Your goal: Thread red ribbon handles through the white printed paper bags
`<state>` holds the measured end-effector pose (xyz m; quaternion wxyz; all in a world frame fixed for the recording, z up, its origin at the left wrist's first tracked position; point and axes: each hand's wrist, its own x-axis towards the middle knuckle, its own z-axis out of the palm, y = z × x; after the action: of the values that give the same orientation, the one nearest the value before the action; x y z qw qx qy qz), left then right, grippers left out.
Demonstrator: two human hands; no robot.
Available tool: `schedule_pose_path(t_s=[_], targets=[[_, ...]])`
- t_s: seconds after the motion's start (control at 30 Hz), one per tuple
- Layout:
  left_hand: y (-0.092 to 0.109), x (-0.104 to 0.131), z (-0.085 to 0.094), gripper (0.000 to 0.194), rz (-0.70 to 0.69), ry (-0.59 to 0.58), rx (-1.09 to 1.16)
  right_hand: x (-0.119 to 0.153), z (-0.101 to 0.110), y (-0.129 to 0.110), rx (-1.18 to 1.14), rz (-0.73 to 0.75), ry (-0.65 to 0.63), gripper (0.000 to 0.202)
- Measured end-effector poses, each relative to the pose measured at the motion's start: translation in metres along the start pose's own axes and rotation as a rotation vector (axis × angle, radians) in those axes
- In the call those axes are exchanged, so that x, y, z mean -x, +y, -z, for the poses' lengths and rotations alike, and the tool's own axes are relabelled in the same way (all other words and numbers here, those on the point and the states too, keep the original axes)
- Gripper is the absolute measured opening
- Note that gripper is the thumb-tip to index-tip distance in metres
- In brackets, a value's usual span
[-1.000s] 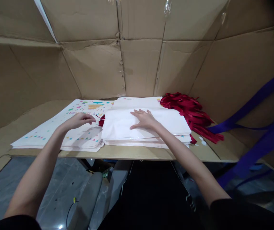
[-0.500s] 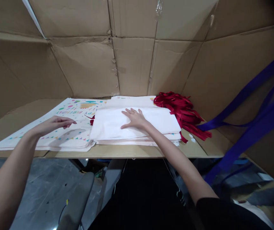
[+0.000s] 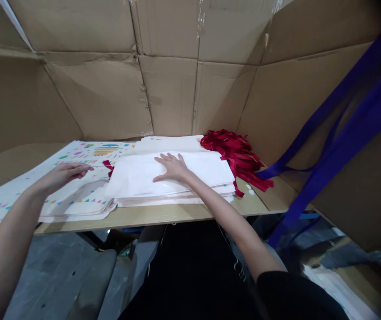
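My right hand (image 3: 174, 169) lies flat with fingers spread on a folded white sheet (image 3: 133, 175), the top of a stack of folded sheets. To the left, my left hand (image 3: 66, 174) is closed in a pinch. A thin pale strand runs from its fingertips toward a short red ribbon (image 3: 109, 167) that sticks out at the stack's left edge. What the strand is made of is too fine to tell. Below my left hand lies a pile of flat white printed sheets (image 3: 52, 195) with coloured birthday lettering and small triangles.
A heap of red ribbons (image 3: 237, 153) lies right of the stack. Blue-purple straps (image 3: 313, 173) hang at the right. Cardboard walls (image 3: 166, 93) enclose the table (image 3: 163, 216) at the back and sides. A grey chair (image 3: 93, 284) stands below.
The view has shifted, so the table appears further left. More of the red ribbon shows at the stack's left edge. My right hand keeps its place on the folded sheet.
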<state>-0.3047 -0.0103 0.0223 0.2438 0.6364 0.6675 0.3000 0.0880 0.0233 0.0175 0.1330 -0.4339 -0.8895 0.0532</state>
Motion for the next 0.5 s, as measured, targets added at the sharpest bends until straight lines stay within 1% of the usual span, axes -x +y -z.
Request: schedule_pose_path(t_s=[0.03,0.1,0.13,0.2,0.27,0.37,0.43,0.5], targets=[[-0.001,0.000,0.000,0.034,0.033,0.021,0.094,0.000,0.000,0.000,-0.001,-0.002,0.001,0.102],[0.004,0.003,-0.005,0.032,0.086,-0.009,0.283,-0.002,0.000,0.000,-0.002,-0.007,-0.003,0.102],[0.009,0.005,-0.009,0.033,0.088,-0.036,0.310,-0.002,0.000,0.001,-0.002,-0.010,-0.007,0.102],[0.018,0.008,-0.017,0.035,0.061,-0.114,0.292,-0.003,0.001,0.002,0.000,-0.017,-0.012,0.101],[0.022,0.009,-0.020,0.035,0.030,-0.146,0.243,-0.003,0.001,0.001,0.002,-0.019,-0.011,0.101],[0.015,0.004,-0.013,0.032,0.040,-0.089,0.245,-0.003,0.000,-0.002,0.000,-0.011,-0.002,0.100],[0.009,0.000,-0.009,0.029,0.066,-0.018,0.328,-0.004,-0.002,-0.004,-0.001,-0.010,0.002,0.100],[0.007,-0.001,-0.009,0.027,0.074,0.008,0.384,-0.006,-0.004,-0.005,0.002,-0.015,0.007,0.101]])
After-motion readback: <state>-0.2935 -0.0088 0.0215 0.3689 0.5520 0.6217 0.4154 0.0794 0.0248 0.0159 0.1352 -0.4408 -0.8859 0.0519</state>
